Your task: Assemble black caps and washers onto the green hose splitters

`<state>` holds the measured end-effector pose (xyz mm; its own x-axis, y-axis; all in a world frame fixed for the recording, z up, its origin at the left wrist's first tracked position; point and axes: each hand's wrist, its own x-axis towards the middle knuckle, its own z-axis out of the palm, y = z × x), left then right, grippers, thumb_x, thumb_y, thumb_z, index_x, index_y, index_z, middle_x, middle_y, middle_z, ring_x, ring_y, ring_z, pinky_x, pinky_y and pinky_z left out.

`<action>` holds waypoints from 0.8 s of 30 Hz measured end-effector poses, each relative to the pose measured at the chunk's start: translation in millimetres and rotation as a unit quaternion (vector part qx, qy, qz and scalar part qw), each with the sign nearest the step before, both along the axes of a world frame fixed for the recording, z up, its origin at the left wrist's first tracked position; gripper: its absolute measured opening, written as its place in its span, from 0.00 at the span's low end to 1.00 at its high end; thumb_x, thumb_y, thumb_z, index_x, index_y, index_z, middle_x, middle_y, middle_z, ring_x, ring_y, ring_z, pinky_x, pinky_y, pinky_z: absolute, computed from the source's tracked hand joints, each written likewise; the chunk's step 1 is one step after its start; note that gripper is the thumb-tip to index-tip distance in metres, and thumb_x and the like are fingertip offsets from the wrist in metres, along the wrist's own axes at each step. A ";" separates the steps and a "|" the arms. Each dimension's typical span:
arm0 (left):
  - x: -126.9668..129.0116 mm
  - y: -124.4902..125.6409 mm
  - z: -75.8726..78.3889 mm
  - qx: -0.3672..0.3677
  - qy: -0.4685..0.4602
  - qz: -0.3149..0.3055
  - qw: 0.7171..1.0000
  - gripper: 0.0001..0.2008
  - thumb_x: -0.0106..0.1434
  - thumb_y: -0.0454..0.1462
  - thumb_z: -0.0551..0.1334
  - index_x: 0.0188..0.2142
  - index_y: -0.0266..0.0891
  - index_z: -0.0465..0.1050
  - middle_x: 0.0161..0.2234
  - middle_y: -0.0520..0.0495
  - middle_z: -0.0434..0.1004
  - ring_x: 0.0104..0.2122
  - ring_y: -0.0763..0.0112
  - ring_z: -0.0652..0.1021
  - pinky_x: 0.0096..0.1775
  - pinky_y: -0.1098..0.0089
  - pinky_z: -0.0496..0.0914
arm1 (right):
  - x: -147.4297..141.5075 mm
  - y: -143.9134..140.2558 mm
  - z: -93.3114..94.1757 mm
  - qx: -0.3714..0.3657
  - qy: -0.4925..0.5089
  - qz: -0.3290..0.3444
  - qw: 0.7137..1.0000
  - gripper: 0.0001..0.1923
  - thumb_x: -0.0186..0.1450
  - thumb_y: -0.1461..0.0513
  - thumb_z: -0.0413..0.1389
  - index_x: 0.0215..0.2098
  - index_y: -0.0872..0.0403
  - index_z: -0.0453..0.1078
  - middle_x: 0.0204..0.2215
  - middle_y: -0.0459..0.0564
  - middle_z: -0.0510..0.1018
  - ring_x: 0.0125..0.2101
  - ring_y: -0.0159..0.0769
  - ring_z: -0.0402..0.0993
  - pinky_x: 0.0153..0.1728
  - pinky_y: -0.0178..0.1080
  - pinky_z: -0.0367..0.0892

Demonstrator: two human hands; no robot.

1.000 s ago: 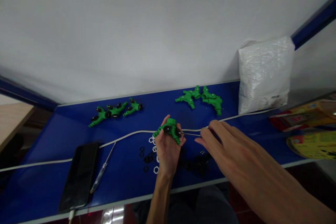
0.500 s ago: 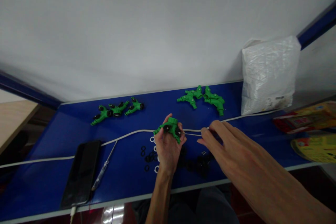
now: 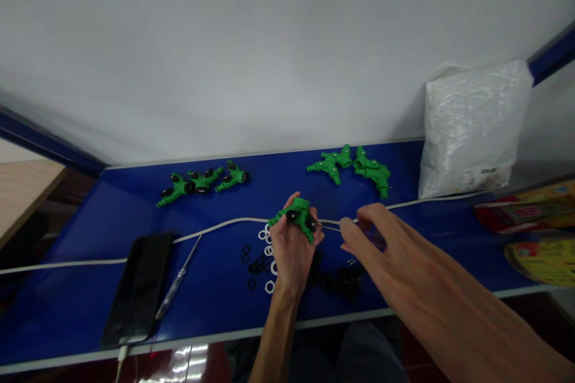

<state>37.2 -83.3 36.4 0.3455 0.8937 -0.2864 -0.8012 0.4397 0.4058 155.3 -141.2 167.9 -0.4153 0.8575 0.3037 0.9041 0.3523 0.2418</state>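
My left hand [image 3: 294, 251] is closed around a green two-way hose splitter [image 3: 300, 213] with black valve knobs. My right hand [image 3: 375, 239] grips a screwdriver [image 3: 331, 228]; only its thin metal shaft shows, the handle being hidden in the fingers. The shaft's tip meets the black knob on the splitter's right side. Under and left of my left hand lie white hex nuts [image 3: 269, 286] and black rings [image 3: 252, 283]. Dark black parts [image 3: 348, 281] and small screws [image 3: 351, 261] lie below my right hand.
Black-knobbed splitters [image 3: 203, 180] stand back left, plain green splitter bodies [image 3: 375, 175] back right. A phone [image 3: 137, 290] and a second screwdriver [image 3: 177, 284] lie on the left. A white cable [image 3: 227, 225] crosses the blue table [image 3: 278, 170]. At right are a plastic-wrapped package [image 3: 471, 125] and coloured packets [image 3: 539, 206].
The view has shifted slightly. The splitter and left hand appear a little further right, and the gap between the splitter and my right hand looks shorter. Both grips stay the same.
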 end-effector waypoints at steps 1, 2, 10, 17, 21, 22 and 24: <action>0.2 0.1 -0.6 -0.004 0.005 0.002 1.000 0.29 0.63 0.50 0.59 0.62 0.44 0.66 0.37 0.47 0.74 0.32 0.69 0.73 0.33 0.71 0.65 | -0.3 -0.5 0.4 -0.002 0.007 0.000 1.000 0.22 0.63 0.78 0.43 0.39 0.54 0.75 0.34 0.55 0.82 0.33 0.41 0.80 0.31 0.35 0.74; 0.2 0.3 -1.3 -0.007 0.009 0.004 1.000 0.30 0.63 0.51 0.59 0.62 0.44 0.66 0.37 0.46 0.74 0.32 0.69 0.73 0.33 0.71 0.65 | -0.4 -1.3 0.5 -0.003 0.013 0.003 1.000 0.22 0.64 0.78 0.42 0.39 0.54 0.74 0.34 0.55 0.82 0.33 0.40 0.80 0.31 0.35 0.74; -3.1 2.7 -0.9 0.002 0.029 0.011 1.000 0.28 0.63 0.49 0.60 0.60 0.44 0.67 0.36 0.46 0.73 0.30 0.70 0.71 0.32 0.71 0.65 | 7.9 -1.0 -15.6 -0.022 -0.020 -0.012 0.999 0.18 0.59 0.78 0.46 0.35 0.57 0.73 0.29 0.55 0.78 0.30 0.44 0.78 0.30 0.42 0.76; -1.4 1.6 -2.6 -0.009 0.020 0.018 1.000 0.29 0.61 0.49 0.62 0.60 0.43 0.67 0.37 0.45 0.74 0.32 0.70 0.72 0.33 0.72 0.65 | 10.1 2.1 -12.9 -0.022 0.019 0.013 0.999 0.21 0.62 0.79 0.41 0.38 0.56 0.71 0.36 0.57 0.80 0.34 0.39 0.81 0.34 0.35 0.77; -1.4 0.2 -2.2 -0.010 0.023 0.018 1.000 0.28 0.61 0.50 0.62 0.58 0.43 0.68 0.37 0.46 0.74 0.30 0.70 0.72 0.33 0.72 0.65 | 14.3 0.0 -21.5 -0.041 -0.003 0.009 0.999 0.17 0.62 0.78 0.46 0.37 0.56 0.71 0.32 0.54 0.79 0.30 0.44 0.80 0.31 0.43 0.78; -1.7 -0.1 -1.7 -0.011 0.025 0.019 0.999 0.28 0.60 0.50 0.63 0.58 0.43 0.68 0.37 0.46 0.74 0.30 0.70 0.72 0.33 0.72 0.65 | 14.8 -0.7 -24.5 -0.041 -0.009 0.006 0.999 0.17 0.61 0.77 0.46 0.37 0.56 0.72 0.30 0.54 0.78 0.30 0.44 0.79 0.30 0.44 0.78; -2.2 -0.7 -0.7 -0.013 0.028 0.023 0.999 0.28 0.60 0.50 0.63 0.57 0.44 0.68 0.37 0.46 0.74 0.31 0.70 0.72 0.33 0.71 0.65 | 14.0 -2.4 -28.6 -0.034 -0.015 -0.001 0.999 0.19 0.60 0.78 0.46 0.38 0.57 0.73 0.32 0.55 0.79 0.31 0.45 0.79 0.30 0.44 0.78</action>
<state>35.0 -84.0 35.7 0.2869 0.9003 -0.3273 -0.7977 0.4137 0.4388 169.3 -143.6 139.3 -0.4211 0.8770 0.2311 0.8976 0.3665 0.2449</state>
